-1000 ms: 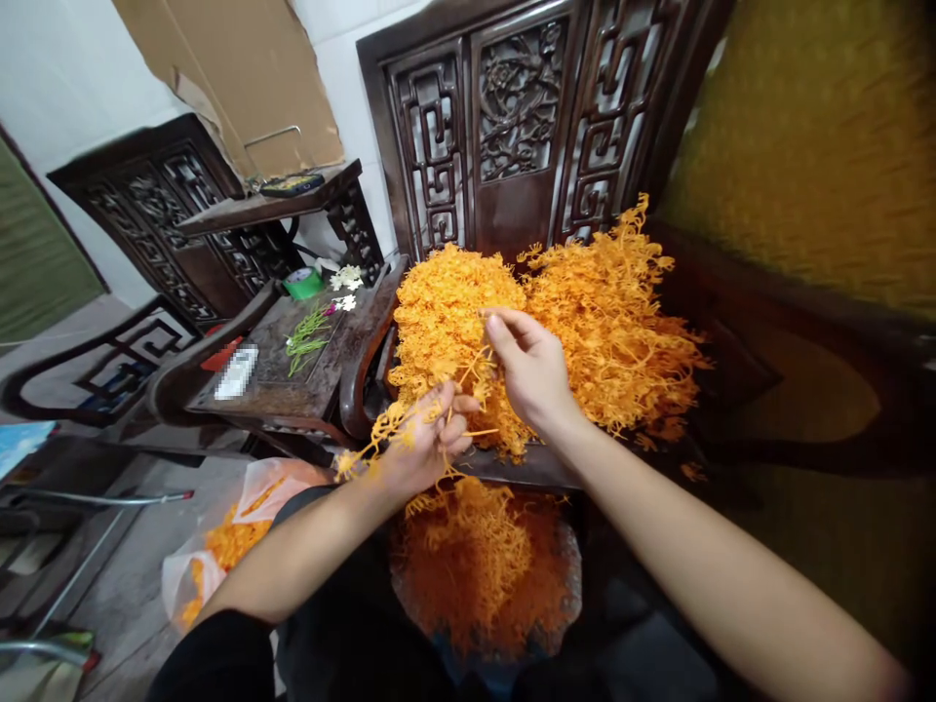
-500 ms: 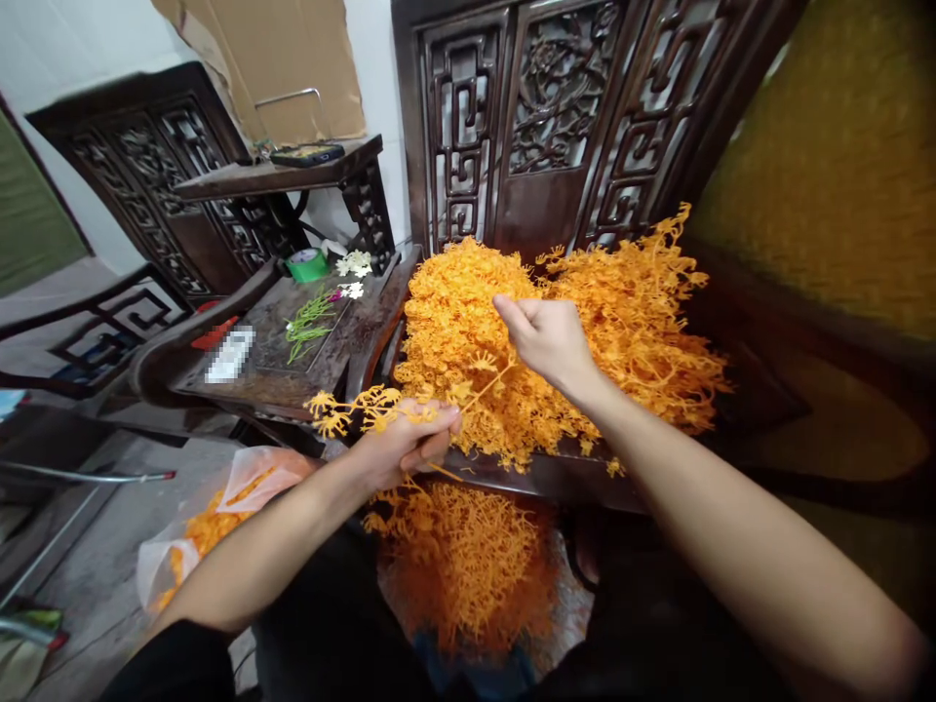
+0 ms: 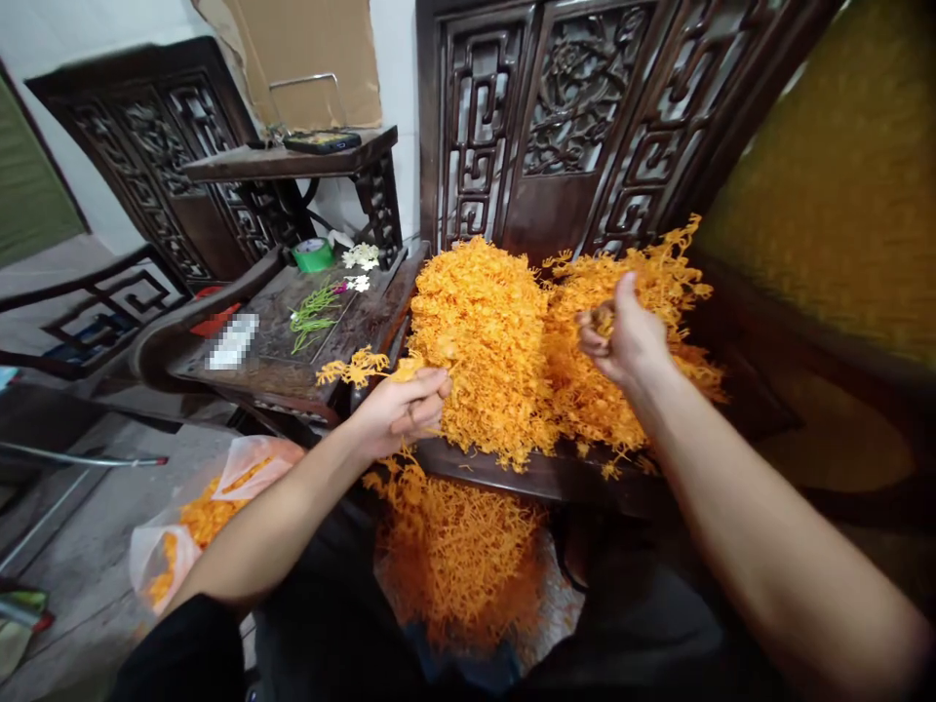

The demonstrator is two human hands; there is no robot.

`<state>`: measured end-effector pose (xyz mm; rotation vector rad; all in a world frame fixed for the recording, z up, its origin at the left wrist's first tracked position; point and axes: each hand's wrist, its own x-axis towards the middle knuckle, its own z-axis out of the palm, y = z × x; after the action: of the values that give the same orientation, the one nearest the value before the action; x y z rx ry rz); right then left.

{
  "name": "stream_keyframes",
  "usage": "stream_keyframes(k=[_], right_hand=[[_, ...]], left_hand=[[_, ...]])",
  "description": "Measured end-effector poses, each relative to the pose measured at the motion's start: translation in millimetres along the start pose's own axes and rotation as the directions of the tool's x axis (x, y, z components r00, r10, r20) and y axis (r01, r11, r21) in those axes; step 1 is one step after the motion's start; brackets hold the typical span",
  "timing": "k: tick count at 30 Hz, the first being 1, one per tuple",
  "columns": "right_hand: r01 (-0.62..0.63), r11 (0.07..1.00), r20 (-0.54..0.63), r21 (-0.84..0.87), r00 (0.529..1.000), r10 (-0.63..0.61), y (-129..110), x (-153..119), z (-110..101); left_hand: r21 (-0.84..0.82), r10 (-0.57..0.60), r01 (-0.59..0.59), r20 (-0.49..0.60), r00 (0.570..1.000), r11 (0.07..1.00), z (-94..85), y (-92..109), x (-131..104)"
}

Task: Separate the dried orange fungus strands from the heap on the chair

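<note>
My left hand is closed round an orange plastic flower sprig, whose branched end sticks out to the left over the wrist. It hovers at the near left edge of a heap of orange plastic florets. My right hand is over a second heap of orange branched sprigs, thumb raised and apart from the half-curled fingers. Nothing shows plainly in its grasp. Both heaps lie on a dark carved wooden chair. Below, between the knees, a pile of thin orange stems fills a container.
At left, a wooden seat holds green tape, green sprigs and white flowers. A plastic bag of orange pieces lies on the floor. A phone rests on the small wooden table.
My right hand has moved right, from the stem's end to the right-hand heap, and its thumb has lifted away. My left hand still holds its sprig, slightly higher.
</note>
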<state>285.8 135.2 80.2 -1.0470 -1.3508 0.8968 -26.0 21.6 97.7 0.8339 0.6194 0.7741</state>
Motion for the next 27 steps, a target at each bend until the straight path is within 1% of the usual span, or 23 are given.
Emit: stream_keyframes(k=[2,4,6,8,9,10,11,13,15,18,19,21,23,25,26,27], right_hand=[[-0.176,0.982,0.088,0.067,0.982,0.17,2,-26,23],[-0.333,0.931,0.177,0.151,0.935,0.306,2,-48,51],[-0.486,0.829,0.25,0.278,0.869,0.426,-3,-65,74],[-0.611,0.685,0.31,0.397,0.792,0.526,-12,-75,91],[-0.646,0.623,0.333,0.44,0.762,0.555,-18,-78,96],[-0.66,0.588,0.349,0.468,0.749,0.563,-24,-79,100],[-0.66,0.572,0.362,0.488,0.749,0.555,-29,-80,103],[-0.642,0.581,0.383,0.5,0.766,0.516,-37,-79,106],[-0.639,0.618,0.421,0.458,0.768,0.482,-40,-75,105],[-0.631,0.684,0.492,0.367,0.755,0.433,-39,-71,100],[-0.604,0.724,0.491,0.332,0.766,0.415,-37,-70,98],[-0.498,0.835,0.44,0.232,0.82,0.367,-34,-66,95],[-0.347,0.932,0.395,0.109,0.875,0.279,-30,-61,92],[-0.189,0.981,0.367,0.046,0.917,0.159,-23,-55,90],[-0.138,0.99,0.33,0.04,0.937,0.117,-20,-52,88],[-0.115,0.992,0.269,0.044,0.958,0.1,-16,-48,86]], left_hand=[[-0.059,0.027,-0.028,-0.018,0.999,0.998,1.2,1,5],[-0.094,0.046,-0.051,-0.052,0.998,0.994,2.2,1,10],[-0.111,0.06,-0.069,-0.08,0.995,0.991,3.1,-1,12],[-0.125,0.075,-0.085,-0.084,0.994,0.988,4.5,-4,12],[-0.132,0.077,-0.087,-0.077,0.994,0.987,5.4,-7,12],[-0.136,0.076,-0.084,-0.063,0.995,0.987,6.6,-9,12],[-0.139,0.072,-0.078,-0.047,0.996,0.987,7.8,-12,12],[-0.142,0.053,-0.055,-0.017,0.998,0.988,10.3,-18,11],[-0.148,0.041,-0.04,0.006,0.999,0.988,12.4,-22,11],[-0.165,0.038,-0.031,0.04,0.998,0.986,14.8,-25,10],[-0.169,0.036,-0.027,0.052,0.998,0.985,15.5,-26,9],[-0.16,0.021,-0.009,0.071,0.997,0.987,16.9,-26,8],[-0.134,0.0,0.01,0.075,0.997,0.991,18.2,-28,8],[-0.106,-0.017,0.025,0.077,0.997,0.994,19.5,-31,8],[-0.093,-0.026,0.034,0.086,0.996,0.995,20.2,-32,8],[-0.076,-0.04,0.048,0.104,0.994,0.996,20.9,-34,8]])
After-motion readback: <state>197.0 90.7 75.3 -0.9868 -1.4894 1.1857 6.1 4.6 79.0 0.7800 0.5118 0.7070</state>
